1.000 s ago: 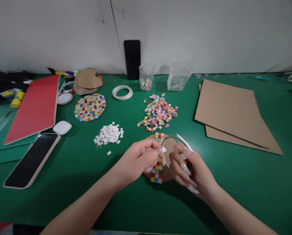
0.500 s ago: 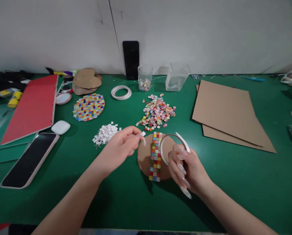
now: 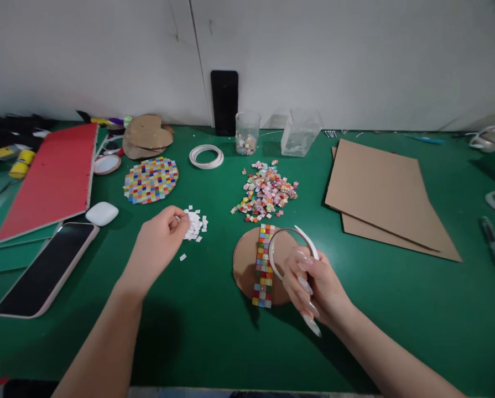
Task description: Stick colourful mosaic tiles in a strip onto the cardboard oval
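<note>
My right hand (image 3: pixel 309 282) grips a roll of white double-sided tape (image 3: pixel 273 257), tilted above a round cardboard disc (image 3: pixel 244 260). Down the disc runs a strip of small coloured mosaic tiles (image 3: pixel 265 265). My left hand (image 3: pixel 160 237) is at a heap of small white paper squares (image 3: pixel 195 225), covering its left part. Its fingers are pressed together, and what they hold, if anything, is hidden. One loose white square (image 3: pixel 183 257) lies just in front of the heap. Behind the disc is a pile of loose mosaic tiles (image 3: pixel 267 190).
A tile-covered disc (image 3: pixel 151 181) and another tape roll (image 3: pixel 206 157) lie behind the heap. At left are a phone (image 3: pixel 46 271), a white case (image 3: pixel 102 213) and a red board (image 3: pixel 52 182). Cardboard sheets (image 3: pixel 380 193) are right; a cup (image 3: pixel 248 132) and clear box (image 3: pixel 301 132) stand at the back.
My left hand has moved from beside the disc, left to the paper heap. The white square at its fingertips is gone from there; a loose one now lies on the table. My right hand barely shifted.
</note>
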`<state>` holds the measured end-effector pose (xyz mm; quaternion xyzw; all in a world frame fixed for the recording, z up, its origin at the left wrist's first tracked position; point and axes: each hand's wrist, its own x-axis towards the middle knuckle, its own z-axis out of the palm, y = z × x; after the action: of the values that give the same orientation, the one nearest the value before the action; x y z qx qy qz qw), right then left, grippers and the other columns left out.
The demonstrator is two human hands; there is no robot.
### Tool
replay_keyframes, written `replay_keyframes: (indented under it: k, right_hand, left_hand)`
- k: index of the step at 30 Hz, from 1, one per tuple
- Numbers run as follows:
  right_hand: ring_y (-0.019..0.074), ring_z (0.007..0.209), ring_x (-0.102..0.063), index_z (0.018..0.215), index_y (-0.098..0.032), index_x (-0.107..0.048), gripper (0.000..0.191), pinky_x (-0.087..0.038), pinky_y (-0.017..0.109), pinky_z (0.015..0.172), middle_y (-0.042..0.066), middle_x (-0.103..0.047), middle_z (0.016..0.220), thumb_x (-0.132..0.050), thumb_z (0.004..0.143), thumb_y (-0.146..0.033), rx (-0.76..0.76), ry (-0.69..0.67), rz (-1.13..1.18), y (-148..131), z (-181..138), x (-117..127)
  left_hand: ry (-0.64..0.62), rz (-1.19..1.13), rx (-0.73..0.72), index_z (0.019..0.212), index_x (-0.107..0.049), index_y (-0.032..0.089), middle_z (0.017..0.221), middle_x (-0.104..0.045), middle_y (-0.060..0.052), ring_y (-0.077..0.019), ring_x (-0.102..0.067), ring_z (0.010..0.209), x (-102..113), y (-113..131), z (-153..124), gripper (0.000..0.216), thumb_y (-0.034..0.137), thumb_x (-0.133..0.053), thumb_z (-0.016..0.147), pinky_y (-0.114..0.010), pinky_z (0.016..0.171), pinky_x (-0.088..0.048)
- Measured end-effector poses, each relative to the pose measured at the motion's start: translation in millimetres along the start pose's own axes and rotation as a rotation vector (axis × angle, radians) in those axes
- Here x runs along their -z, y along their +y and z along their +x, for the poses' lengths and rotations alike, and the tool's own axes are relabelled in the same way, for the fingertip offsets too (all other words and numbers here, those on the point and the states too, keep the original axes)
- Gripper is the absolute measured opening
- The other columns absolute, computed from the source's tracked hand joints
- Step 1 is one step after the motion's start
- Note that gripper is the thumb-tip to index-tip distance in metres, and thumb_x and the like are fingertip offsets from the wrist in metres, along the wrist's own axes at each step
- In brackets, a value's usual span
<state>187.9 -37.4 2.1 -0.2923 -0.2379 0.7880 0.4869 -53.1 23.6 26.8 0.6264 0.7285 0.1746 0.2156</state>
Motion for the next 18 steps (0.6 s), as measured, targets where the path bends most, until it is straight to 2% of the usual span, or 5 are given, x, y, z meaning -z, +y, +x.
replay_keyframes:
  k: [5, 8, 13, 18]
  right_hand:
    - [0.0039, 0.019, -0.037, 0.049, -0.017, -0.043, 0.039, -0.028, 0.011, 0.021, -0.007, -0.046, 0.032, -0.065, 0.077, -0.034, 0.016, 0.050, -0.064, -0.2, 1.2, -2.2]
    - [0.0038, 0.020, -0.038, 0.052, -0.018, -0.043, 0.037, -0.030, 0.012, 0.023, -0.008, -0.046, 0.035, -0.064, 0.079, -0.034, 0.026, 0.057, -0.107, -1.0, 1.4, -2.8]
    - [0.0028, 0.027, -0.042, 0.061, -0.018, -0.046, 0.032, -0.034, 0.013, 0.030, -0.007, -0.049, 0.045, -0.056, 0.087, -0.034, 0.085, -0.010, -0.161, -1.0, 0.3, 0.2]
    - [0.0024, 0.029, -0.038, 0.066, -0.018, -0.049, 0.034, -0.028, 0.014, 0.032, -0.005, -0.051, 0.049, -0.048, 0.091, -0.041, 0.086, -0.027, -0.162, -0.3, -0.8, 2.7]
  left_hand:
    - [-0.028, 0.145, -0.075, 0.071, -0.047, 0.023, 0.050, -0.037, 0.005, -0.0134, -0.040, 0.047, -9.7, 3.2, -4.4, 0.019, 0.034, -0.042, 0.085, -0.024, 0.047, -0.024]
    - [-0.025, 0.197, -0.066, 0.072, -0.046, 0.022, 0.053, -0.043, 0.003, -0.0144, -0.043, 0.048, -10.6, 2.7, -5.1, 0.020, 0.033, -0.039, 0.087, -0.024, 0.047, -0.023]
    - [-0.007, 0.196, -0.021, 0.081, -0.050, 0.021, 0.070, -0.058, -0.002, -0.0166, -0.051, 0.057, -6.9, 0.5, -3.6, 0.022, 0.033, -0.033, 0.090, -0.024, 0.049, -0.026]
    - [-0.009, 0.166, -0.011, 0.072, -0.048, 0.021, 0.064, -0.055, -0.001, -0.0159, -0.050, 0.057, -8.0, 3.3, -4.7, 0.031, 0.034, -0.029, 0.092, -0.024, 0.050, -0.026]
